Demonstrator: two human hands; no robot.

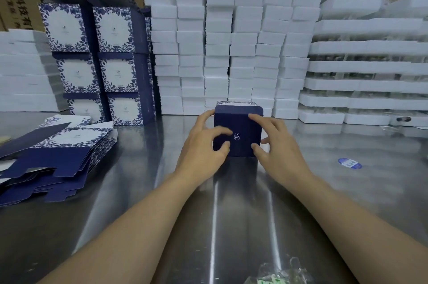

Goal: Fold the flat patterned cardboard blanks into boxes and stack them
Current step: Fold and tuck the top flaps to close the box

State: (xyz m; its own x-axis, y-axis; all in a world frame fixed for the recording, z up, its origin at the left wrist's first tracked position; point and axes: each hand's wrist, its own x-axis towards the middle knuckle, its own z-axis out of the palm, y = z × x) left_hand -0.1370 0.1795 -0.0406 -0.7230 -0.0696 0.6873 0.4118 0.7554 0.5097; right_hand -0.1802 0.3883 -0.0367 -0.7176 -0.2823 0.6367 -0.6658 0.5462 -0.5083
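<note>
A folded dark blue box (240, 121) with a small white emblem on its top stands on the steel table, near the middle. My left hand (206, 142) grips its left side, fingers curled over the top. My right hand (275, 142) holds the right side the same way, fingertips pressing on the top face. A pile of flat blue-and-white patterned blanks (55, 151) lies at the left of the table. Finished patterned boxes (104, 63) are stacked in two columns at the back left.
Tall stacks of white foam blocks (231, 47) fill the back, with white foam trays (366, 75) at the right. A blue oval sticker (349, 163) lies on the steel table (231, 214) at the right. Crumpled clear plastic (278, 274) sits at the front edge.
</note>
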